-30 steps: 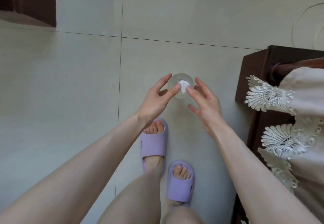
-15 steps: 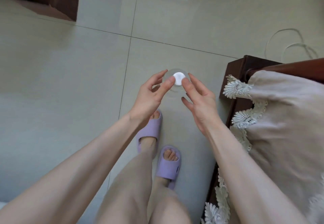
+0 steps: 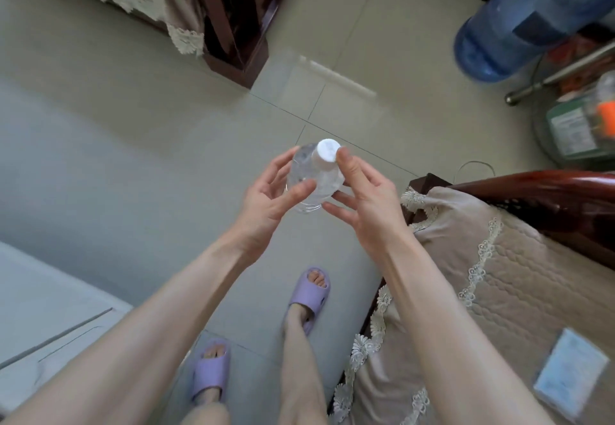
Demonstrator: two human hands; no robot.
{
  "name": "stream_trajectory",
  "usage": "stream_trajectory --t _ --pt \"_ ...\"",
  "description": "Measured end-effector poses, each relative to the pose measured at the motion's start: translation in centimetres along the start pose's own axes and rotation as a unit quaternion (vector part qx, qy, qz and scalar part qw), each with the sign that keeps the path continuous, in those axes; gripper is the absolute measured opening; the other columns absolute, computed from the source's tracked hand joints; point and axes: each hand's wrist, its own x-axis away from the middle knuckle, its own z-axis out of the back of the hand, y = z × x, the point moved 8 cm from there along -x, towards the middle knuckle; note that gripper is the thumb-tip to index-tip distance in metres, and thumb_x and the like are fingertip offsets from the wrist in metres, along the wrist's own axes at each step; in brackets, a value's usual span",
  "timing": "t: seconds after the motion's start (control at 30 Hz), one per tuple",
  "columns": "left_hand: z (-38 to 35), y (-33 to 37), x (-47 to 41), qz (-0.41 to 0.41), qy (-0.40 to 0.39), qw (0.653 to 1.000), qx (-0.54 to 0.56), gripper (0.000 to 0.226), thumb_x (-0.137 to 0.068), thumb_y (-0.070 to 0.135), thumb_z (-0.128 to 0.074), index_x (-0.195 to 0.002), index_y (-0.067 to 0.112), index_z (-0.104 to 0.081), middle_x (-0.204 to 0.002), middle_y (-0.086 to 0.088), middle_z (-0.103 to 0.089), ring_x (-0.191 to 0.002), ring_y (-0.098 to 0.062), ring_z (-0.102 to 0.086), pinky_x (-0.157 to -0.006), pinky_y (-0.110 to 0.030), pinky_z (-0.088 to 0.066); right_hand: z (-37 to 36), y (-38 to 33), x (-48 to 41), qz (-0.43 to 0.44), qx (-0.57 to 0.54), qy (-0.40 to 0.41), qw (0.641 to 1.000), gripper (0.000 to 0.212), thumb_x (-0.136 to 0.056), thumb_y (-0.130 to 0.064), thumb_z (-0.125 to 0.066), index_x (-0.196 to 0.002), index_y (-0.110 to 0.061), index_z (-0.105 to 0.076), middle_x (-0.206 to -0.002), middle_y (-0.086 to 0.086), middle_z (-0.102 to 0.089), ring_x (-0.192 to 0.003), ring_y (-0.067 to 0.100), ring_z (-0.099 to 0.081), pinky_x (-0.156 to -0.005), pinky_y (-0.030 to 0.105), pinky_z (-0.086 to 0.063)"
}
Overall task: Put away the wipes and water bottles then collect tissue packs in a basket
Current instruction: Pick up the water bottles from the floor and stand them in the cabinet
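Note:
A clear plastic water bottle (image 3: pixel 307 180) with a white cap (image 3: pixel 327 150) hangs tilted over the tiled floor, between both hands. My left hand (image 3: pixel 271 200) grips its body from the left, thumb across the front and fingers behind. From the right, my right hand (image 3: pixel 364 206) holds it with the thumb against the cap and spread fingers under the body. A flat light-blue pack (image 3: pixel 570 374), probably tissues or wipes, lies on the beige quilted seat cover (image 3: pixel 492 291) at the lower right.
A big blue water jug (image 3: pixel 519 25) stands at the top right beside a metal pole (image 3: pixel 559 72) and a green container (image 3: pixel 575 128). A dark wooden furniture leg (image 3: pixel 236 25) with a lace cover is at the top left. A white surface (image 3: pixel 40 308) lies at the lower left.
The view has swung up and round, bringing the jug and more furniture in. The bottle, seen cap-on before, is now tilted and lifted closer, and both hands still hold it.

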Motion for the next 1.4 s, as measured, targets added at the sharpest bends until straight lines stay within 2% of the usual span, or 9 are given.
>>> stream_trajectory --t 0.2,0.33,0.47,0.6,0.77,0.97,1.17,1.3,1.4 --pt "6.8 1.2 8.7 -0.047 0.04 0.998 0.025 0.051 -0.077 0.021 -0.075 -0.122 0.034 -0.056 -0.119 0.008 -0.068 -0.111 -0.009 -0.064 -0.091 -0.029 -0.053 -7.8 2.3 7.0 0.03 0.042 -0.024 0.998 0.033 -0.085 -0.043 -0.065 -0.109 -0.021 -0.071 -0.095 -0.005 -0.072 -0.098 0.018 -0.07 -0.076 0.028 -0.058" --pt "11.8 0.8 16.2 -0.071 0.038 0.996 0.035 0.058 -0.073 0.021 -0.07 -0.128 0.024 -0.053 -0.12 0.002 -0.067 -0.108 -0.01 -0.065 -0.086 -0.025 -0.054 -13.0 6.5 13.1 0.046 0.051 -0.033 0.997 0.032 -0.08 -0.049 -0.065 -0.103 -0.028 -0.071 -0.09 -0.012 -0.073 -0.096 0.016 -0.069 -0.083 0.035 -0.055" --pt "16.8 0.1 23.3 -0.074 0.061 0.995 0.022 0.051 -0.078 0.016 -0.07 -0.126 0.025 -0.054 -0.116 0.004 -0.067 -0.107 -0.01 -0.065 -0.083 -0.024 -0.054 -18.0 10.9 18.7 0.036 0.037 -0.045 0.998 0.023 -0.084 -0.047 -0.062 -0.098 -0.031 -0.071 -0.091 -0.012 -0.072 -0.096 0.016 -0.068 -0.088 0.038 -0.054" --pt "20.6 -1.5 28.7 -0.068 0.071 0.995 0.025 0.049 -0.077 0.019 -0.071 -0.122 0.028 -0.055 -0.113 0.005 -0.068 -0.102 -0.006 -0.067 -0.078 -0.023 -0.055 -21.6 15.2 22.5 0.025 0.022 -0.049 0.998 0.055 -0.067 -0.054 -0.068 -0.115 -0.026 -0.068 -0.11 -0.009 -0.069 -0.119 0.021 -0.06 -0.097 0.049 -0.05" --pt "24.2 -4.4 34.7 -0.063 0.103 0.992 0.025 0.057 -0.069 0.029 -0.072 -0.124 0.03 -0.055 -0.12 0.001 -0.066 -0.106 -0.009 -0.066 -0.085 -0.031 -0.057 -24.2 20.6 26.0 0.012 0.028 -0.055 0.998 0.082 -0.054 -0.061 -0.073 -0.127 -0.023 -0.062 -0.121 -0.002 -0.067 -0.116 0.026 -0.062 -0.096 0.05 -0.052" --pt "27.5 -9.1 41.9 -0.078 0.13 0.987 0.046 0.05 -0.07 0.029 -0.073 -0.117 0.034 -0.058 -0.123 -0.002 -0.066 -0.111 -0.014 -0.065 -0.094 -0.043 -0.053 -26.4 27.1 30.7 0.008 0.048 -0.085 0.995 0.08 -0.053 -0.059 -0.074 -0.124 -0.023 -0.064 -0.118 -0.005 -0.069 -0.113 0.024 -0.064 -0.094 0.049 -0.054" --pt "30.9 -15.8 48.3 -0.09 0.175 0.979 0.045 0.057 -0.076 0.028 -0.076 -0.129 0.023 -0.056 -0.123 -0.008 -0.066 -0.113 -0.018 -0.064 -0.098 -0.05 -0.049 -27.8 35.2 34.3 -0.008 0.068 -0.101 0.992 0.084 -0.05 -0.06 -0.076 -0.123 -0.021 -0.063 -0.115 -0.003 -0.069 -0.112 0.024 -0.064 -0.09 0.043 -0.057" --pt "33.4 -20.3 50.8 -0.082 0.203 0.974 0.063 0.062 -0.074 0.024 -0.072 -0.133 0.018 -0.052 -0.124 -0.009 -0.065 -0.113 -0.018 -0.064 -0.093 -0.045 -0.053 -28.9 40.5 34.6 -0.025 0.087 -0.104 0.99 0.074 -0.05 -0.06 -0.075 -0.111 -0.018 -0.067 -0.109 0.0 -0.07 -0.111 0.026 -0.065 -0.088 0.044 -0.057" --pt "35.6 -23.2 51.2 -0.076 0.219 0.97 0.071 0.063 -0.074 0.024 -0.071 -0.133 0.019 -0.052 -0.124 -0.008 -0.065 -0.113 -0.017 -0.064 -0.091 -0.042 -0.055 -30.0 43.8 33.7 -0.03 0.095 -0.108 0.989 0.066 -0.061 -0.054 -0.075 -0.112 -0.014 -0.064 -0.1 -0.004 -0.071 -0.107 0.023 -0.066 -0.088 0.044 -0.057"
